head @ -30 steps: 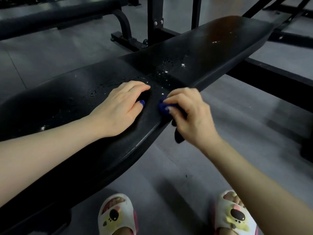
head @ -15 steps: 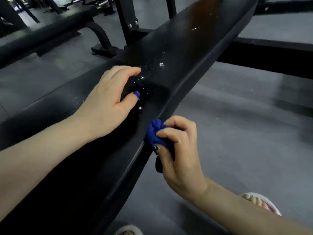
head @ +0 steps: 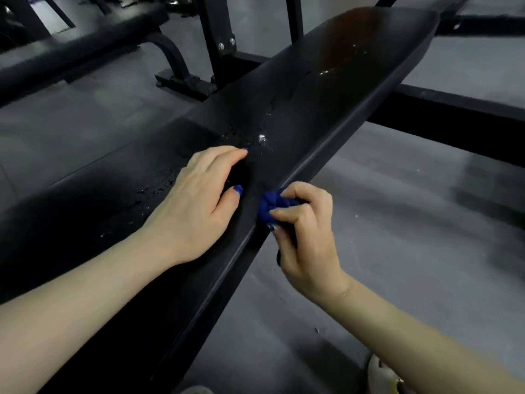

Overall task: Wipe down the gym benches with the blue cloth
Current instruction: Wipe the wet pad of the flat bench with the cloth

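R hand (head: 308,237) has fingers curled round a bunched blue cloth (head: 270,206), pinching it tight w/ thumb & fingertips; the cloth wad is pressed vs the near side edge of the bench pad (head: 326,89), just below the top surface. A dark bit hangs under the palm, can't tell what it is. L hand (head: 196,206) lies palm-down on the pad top just beside the cloth, fingers loosely bent, holding nothing, fingertips touching the vinyl; thumb w/ blue nail points toward the cloth, small gap between them. Both forearms bare, coming in from the bottom of the frame.

Outward: pad is black, long, runs diagonally from lower L to upper R. Water droplets (head: 255,139) speckle the top just past the L fingertips, more specks nr the far end, where there's a brownish sheen. Beyond the pad: black upright posts w/ 2 bolts (head: 226,44), a curved foot on the grey floor (head: 412,223), and a 2nd bench (head: 82,49) far L. A dark frame bar (head: 454,109) crosses under the pad on the R. Sandal toe (head: 380,371) peeks at bottom R.
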Motion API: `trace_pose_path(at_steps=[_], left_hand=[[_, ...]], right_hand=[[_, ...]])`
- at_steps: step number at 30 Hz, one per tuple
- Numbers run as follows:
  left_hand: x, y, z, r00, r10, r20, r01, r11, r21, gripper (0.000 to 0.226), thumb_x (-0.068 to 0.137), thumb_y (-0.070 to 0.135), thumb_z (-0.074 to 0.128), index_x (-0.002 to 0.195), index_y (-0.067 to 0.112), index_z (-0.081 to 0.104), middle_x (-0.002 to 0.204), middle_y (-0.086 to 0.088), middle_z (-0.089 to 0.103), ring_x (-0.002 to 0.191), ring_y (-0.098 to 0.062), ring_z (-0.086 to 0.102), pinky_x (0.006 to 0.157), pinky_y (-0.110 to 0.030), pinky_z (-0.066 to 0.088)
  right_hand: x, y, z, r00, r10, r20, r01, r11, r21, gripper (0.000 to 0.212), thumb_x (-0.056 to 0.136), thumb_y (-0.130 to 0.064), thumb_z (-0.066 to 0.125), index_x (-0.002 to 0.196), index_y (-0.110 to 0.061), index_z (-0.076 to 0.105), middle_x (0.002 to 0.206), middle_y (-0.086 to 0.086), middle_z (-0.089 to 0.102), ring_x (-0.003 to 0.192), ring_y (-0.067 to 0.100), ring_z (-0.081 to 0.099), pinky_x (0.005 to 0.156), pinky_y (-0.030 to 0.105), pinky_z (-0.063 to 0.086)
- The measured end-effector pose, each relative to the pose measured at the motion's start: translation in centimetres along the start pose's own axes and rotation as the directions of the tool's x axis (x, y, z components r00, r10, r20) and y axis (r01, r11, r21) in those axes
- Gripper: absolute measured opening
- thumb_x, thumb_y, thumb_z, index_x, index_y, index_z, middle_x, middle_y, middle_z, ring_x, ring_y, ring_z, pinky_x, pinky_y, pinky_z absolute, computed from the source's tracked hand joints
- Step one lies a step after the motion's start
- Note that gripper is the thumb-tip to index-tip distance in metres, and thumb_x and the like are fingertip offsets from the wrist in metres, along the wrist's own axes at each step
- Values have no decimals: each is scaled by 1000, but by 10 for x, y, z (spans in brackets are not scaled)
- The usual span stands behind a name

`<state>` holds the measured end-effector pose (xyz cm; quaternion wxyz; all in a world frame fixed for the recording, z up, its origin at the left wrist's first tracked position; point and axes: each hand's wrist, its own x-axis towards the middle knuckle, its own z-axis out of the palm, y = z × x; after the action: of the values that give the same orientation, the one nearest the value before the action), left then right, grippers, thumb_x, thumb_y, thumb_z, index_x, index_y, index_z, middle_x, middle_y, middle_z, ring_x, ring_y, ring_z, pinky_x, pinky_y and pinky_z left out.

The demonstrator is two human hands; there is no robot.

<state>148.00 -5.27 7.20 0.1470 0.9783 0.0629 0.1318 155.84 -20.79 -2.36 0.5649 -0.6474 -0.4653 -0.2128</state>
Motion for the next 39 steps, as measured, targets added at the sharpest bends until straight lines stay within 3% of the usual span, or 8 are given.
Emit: trace_pose_path(at_steps=[3, 11, 16, 22, 26, 29, 34, 39], left_hand=[[-1, 0, -2, 1000, -21, 8, 21, 1000, 0, 54, 92, 24, 41, 145, 16, 37, 145, 4, 38, 136, -10, 30, 114, -30, 24], [0, 0, -1, 997, -68, -25, 66, 996, -57, 52, 95, 14, 49, 145, 16, 36, 146, 4, 36, 137, -11, 28, 115, -35, 26], [1, -3, -1, 995, -59, -80, 51, 994, -97, 53, 90, 1, 52, 141, 12, 41, 142, -2, 42, 134, -16, 33, 112, -34, 29], [1, -8, 1, 987, -91, -130, 77, 991, -112, 55, 87, -6, 49, 139, 10, 44, 141, -4, 44, 133, -17, 34, 107, -18, 22], [1, -6, 1, 984, -126, -128, 111, 986, -121, 53, 91, -4, 48, 140, 12, 42, 142, 0, 42, 135, -12, 31, 107, -18, 20], [2, -5, 1, 983, -133, -124, 120, 986, -114, 53, 90, -4, 48, 140, 13, 42, 142, -1, 42, 135, -14, 31, 110, -25, 25], [4, -2, -1, 984, -143, -104, 132, 986, -100, 51, 89, -2, 47, 138, 12, 45, 140, -3, 45, 134, -17, 34, 111, -38, 31], [3, -2, -2, 984, -147, -104, 140, 988, -67, 49, 91, 0, 49, 138, 12, 45, 139, -3, 45, 132, -16, 34, 109, -25, 26]], right_hand=[[29, 16, -23, 981, -108, 161, 122, 989, -83, 6, 95, -8, 52, 101, -7, 51, 114, 13, 48, 102, 25, 46, 95, 25, 33], [86, 26, -52, 944, 173, 280, -60, 927, -371, 13, 86, -6, 66, 98, -6, 60, 105, 9, 55, 96, 22, 49, 82, 10, 35], [61, -28, -35, 885, -76, 460, 159, 977, -144, 5, 87, -4, 63, 91, 0, 63, 100, 14, 58, 88, 29, 52, 78, 36, 44], [73, -22, -40, 678, -313, 665, 344, 935, 90, 9, 92, -6, 60, 95, 1, 64, 105, 17, 59, 92, 29, 52, 85, 32, 44], [92, 16, -54, 825, -93, 558, 221, 961, -166, 10, 89, -7, 60, 96, -2, 61, 107, 14, 57, 97, 26, 50, 87, 11, 34], [82, 7, -46, 863, -61, 501, 175, 967, -184, 9, 85, -4, 62, 94, -2, 61, 106, 13, 57, 95, 25, 50, 85, 15, 39], [56, -38, -32, 731, -280, 622, 274, 956, 108, 8, 89, -4, 62, 96, 0, 63, 110, 16, 58, 98, 28, 51, 88, 34, 44], [52, -22, -36, 648, -395, 651, 392, 906, 159, 14, 94, -7, 60, 104, 0, 65, 120, 20, 55, 107, 29, 52, 94, 37, 44]])
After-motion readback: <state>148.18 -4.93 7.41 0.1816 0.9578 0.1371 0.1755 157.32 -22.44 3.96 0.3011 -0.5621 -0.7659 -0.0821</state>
